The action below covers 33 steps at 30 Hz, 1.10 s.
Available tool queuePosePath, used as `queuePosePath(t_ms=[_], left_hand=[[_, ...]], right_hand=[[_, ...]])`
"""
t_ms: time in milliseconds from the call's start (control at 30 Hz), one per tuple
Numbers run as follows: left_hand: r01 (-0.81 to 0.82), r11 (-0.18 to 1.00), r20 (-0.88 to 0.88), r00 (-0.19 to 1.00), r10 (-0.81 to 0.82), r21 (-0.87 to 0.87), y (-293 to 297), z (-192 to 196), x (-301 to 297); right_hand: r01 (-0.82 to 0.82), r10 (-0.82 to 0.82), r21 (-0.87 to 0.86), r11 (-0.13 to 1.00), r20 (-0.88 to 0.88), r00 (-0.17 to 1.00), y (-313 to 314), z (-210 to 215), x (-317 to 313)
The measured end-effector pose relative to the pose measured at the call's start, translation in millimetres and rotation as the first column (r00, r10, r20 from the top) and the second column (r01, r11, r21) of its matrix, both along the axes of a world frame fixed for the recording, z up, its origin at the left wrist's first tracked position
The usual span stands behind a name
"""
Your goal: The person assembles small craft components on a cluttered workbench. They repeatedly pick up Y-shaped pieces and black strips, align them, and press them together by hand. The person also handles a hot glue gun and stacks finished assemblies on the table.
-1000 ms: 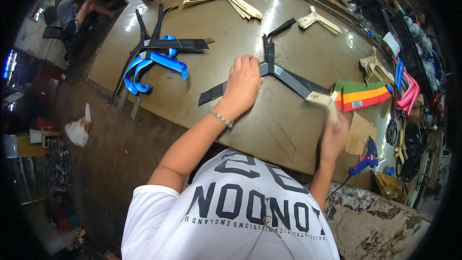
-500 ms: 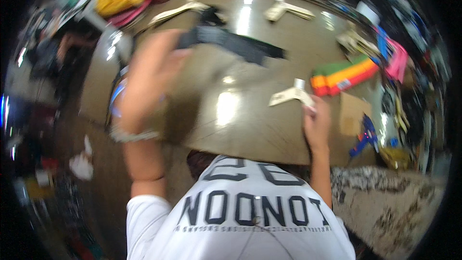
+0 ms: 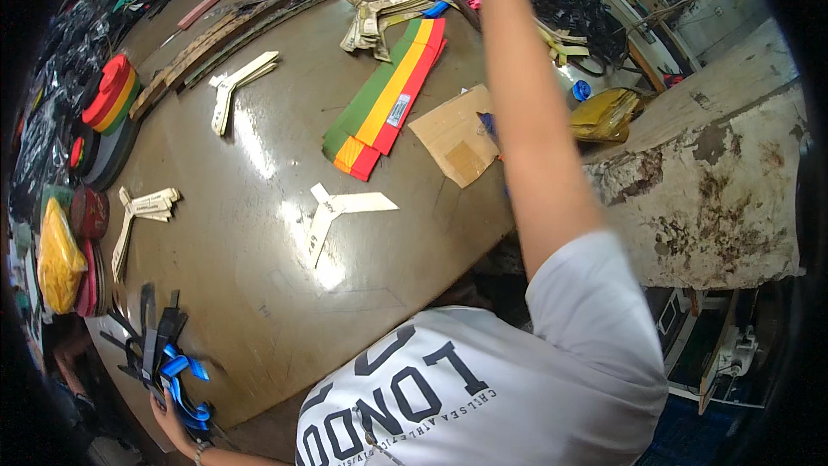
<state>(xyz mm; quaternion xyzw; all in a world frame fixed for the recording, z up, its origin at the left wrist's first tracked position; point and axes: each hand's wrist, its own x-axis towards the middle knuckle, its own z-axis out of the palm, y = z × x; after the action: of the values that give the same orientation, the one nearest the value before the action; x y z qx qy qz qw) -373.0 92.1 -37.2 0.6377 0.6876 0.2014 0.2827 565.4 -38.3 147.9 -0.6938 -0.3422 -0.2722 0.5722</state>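
Note:
At the lower left, my left hand [image 3: 168, 421] has its fingers closed around the base of a bundle of black straps [image 3: 148, 328], which fan out above it. Blue straps [image 3: 177, 371] lie looped against the same bundle and partly cover the grip. My right arm [image 3: 539, 121] stretches far forward past the top edge of the picture, so the right hand is out of sight. A cream Y-shaped card template [image 3: 326, 207] lies flat on the brown table [image 3: 259, 311] between my arms.
Green-yellow-red strap pieces [image 3: 388, 95] and a cardboard piece [image 3: 457, 134] lie beside my right arm. More Y-shaped templates [image 3: 226, 95] are spread farther left and back. Colored rolls [image 3: 110, 95] and a yellow bag [image 3: 59, 259] stand along the left edge.
My view has turned toward the right. The template my right hand held now lies on the table, and that arm reaches far forward. My left hand and the black straps are now beside blue straps.

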Motion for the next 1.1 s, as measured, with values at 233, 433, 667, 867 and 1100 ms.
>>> queuePosePath(t_ms=[233,433,667,867,1100], left_hand=[[0.176,0.566,-0.465,0.781,0.418,0.805,-62.5,44.3,72.0],[-0.024,0.178,-0.077,0.839,0.539,0.984,-104.1,39.5,100.1],[-0.046,0.214,-0.082,0.829,0.553,0.976,-117.0,54.6,124.8],[-0.123,0.192,-0.008,0.824,0.567,0.974,-117.6,63.8,125.2],[-0.217,0.222,0.103,0.895,0.434,0.951,-88.8,87.2,131.1]], right_hand=[[0.487,-0.744,-0.652,0.581,-0.181,0.644,-239.6,-111.2,250.8],[0.533,-0.894,-0.768,0.356,-0.115,0.432,-373.7,-175.0,283.9],[0.285,-0.829,-0.947,0.146,0.040,0.557,-377.0,-210.6,295.3],[0.370,-0.756,-0.927,-0.070,0.291,0.586,-362.4,-169.4,288.6],[0.459,-0.645,-0.515,0.724,-0.269,0.715,-249.1,0.6,256.1]])
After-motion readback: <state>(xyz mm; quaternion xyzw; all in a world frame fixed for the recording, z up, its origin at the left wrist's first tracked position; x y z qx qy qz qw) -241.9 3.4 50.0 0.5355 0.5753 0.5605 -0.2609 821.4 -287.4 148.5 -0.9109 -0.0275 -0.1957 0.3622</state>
